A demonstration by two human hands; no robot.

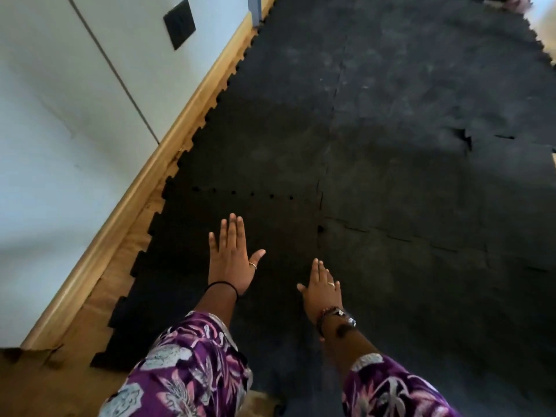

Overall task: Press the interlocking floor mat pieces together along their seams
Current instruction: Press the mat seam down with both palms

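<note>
Your left hand (233,257) lies flat, palm down, on the near-left piece of the black floor mat (391,100), fingers straight and held close together with the thumb swung out to the right; a ring sits on it and a thin black band circles the wrist. Your right hand (322,288) is also open and palm down over the mat, fingers extended and nearly together, thumb out to the left, a ring on one finger and a watch (343,316) with a beaded bracelet at the wrist; you cannot tell whether it presses the surface or floats just above it. The mat pieces cover most of the floor ahead, their toothed left edge running beside the wooden skirting board (168,145) under the white wall (60,115). A cross seam (243,192) just beyond your left fingertips shows a row of small dark gaps, and it meets a lengthwise seam (320,206) ahead of your right hand. Farther right, another seam (464,139) gapes where a corner is lifted. Purple floral sleeves (192,365) cover both forearms.
</note>
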